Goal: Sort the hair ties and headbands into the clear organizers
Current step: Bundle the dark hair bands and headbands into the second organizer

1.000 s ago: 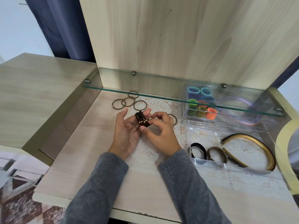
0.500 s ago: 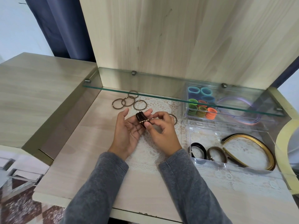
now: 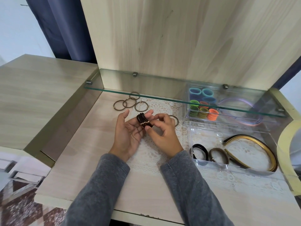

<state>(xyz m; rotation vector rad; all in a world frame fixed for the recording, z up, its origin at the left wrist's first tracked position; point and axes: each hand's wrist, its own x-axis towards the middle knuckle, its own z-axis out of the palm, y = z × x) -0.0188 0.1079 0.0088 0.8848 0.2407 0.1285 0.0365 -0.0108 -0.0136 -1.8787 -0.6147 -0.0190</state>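
Observation:
A bundle of dark brown hair ties with gold beads sits around the fingers of my left hand, palm up above the lace mat. My right hand pinches the bundle from the right. Several loose brown hair ties lie on the table under the glass shelf, and one more peeks out behind my right hand. The near clear organizer holds a black tie, a bronze tie and a gold headband. The far clear organizer holds colourful ties and a lilac headband.
A glass shelf juts out low over the back of the table, above the loose ties and the far organizer. A wooden back panel rises behind it. A pale yellow rounded object stands at the right edge. Bare tabletop lies in front of my arms.
The bundle has turned on my left fingers so its gold beads line up facing me. My right hand has shifted its pinch slightly. Both hands stay in the same place.

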